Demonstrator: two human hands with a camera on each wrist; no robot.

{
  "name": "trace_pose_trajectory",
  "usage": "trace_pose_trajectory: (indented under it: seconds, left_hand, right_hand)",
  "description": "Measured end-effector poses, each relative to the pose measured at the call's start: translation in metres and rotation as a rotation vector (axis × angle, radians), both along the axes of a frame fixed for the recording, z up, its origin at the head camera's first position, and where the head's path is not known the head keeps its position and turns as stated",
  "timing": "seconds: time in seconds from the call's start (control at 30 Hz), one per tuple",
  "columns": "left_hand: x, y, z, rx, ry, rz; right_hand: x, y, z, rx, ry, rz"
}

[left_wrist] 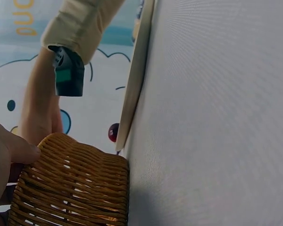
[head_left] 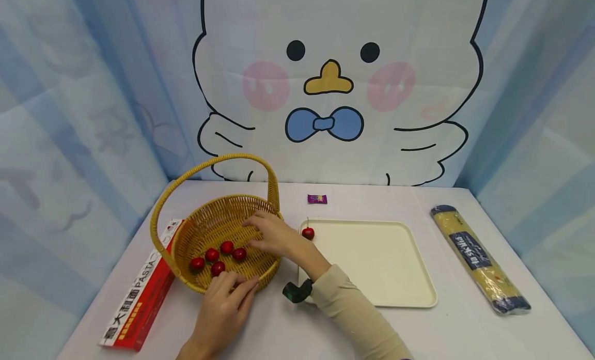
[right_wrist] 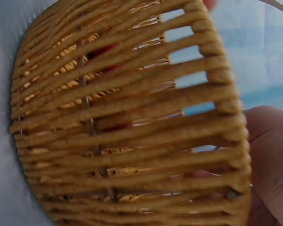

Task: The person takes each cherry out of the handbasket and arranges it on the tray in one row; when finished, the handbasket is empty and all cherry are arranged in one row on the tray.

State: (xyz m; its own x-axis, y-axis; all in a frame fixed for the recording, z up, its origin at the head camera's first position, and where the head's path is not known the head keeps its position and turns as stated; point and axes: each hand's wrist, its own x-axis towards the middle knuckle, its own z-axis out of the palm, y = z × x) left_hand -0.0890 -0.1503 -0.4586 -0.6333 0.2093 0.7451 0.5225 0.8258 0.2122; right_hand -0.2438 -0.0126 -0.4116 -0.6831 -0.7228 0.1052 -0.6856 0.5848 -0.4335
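Note:
A yellow wicker basket (head_left: 200, 236) with a tall arched handle stands at the left of the table, several red cherries (head_left: 212, 254) on its floor. My left hand (head_left: 222, 311) grips the basket's near rim; in the left wrist view its thumb (left_wrist: 23, 151) lies against the outside of the wicker. Over the right rim reaches my right hand (head_left: 274, 236), fingers spread above the inside of the basket, apart from the cherries, with nothing visible between them. From the right wrist, the woven wall (right_wrist: 132, 117) fills most of the view and hides the fingers.
A cream tray (head_left: 367, 262) lies right of the basket, with one stemmed cherry (head_left: 308, 233) at its far left corner. Behind it is a small purple packet (head_left: 317, 199). A red pasta box (head_left: 144, 293) lies left, a bagged pasta pack (head_left: 479, 259) far right.

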Motion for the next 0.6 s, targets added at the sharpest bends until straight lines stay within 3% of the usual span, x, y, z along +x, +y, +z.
trace_pose_trajectory:
  seconds: [0.4,0.6]
  left_hand:
    - [0.000,-0.003,-0.003,0.027,-0.031,-0.038]
    - [-0.003,-0.004,-0.004,0.039,0.004,-0.057]
  right_hand:
    - [-0.001,-0.026,-0.007,0.113,-0.037,0.109]
    - [0.000,-0.035,-0.015,0.176,-0.044,0.157]
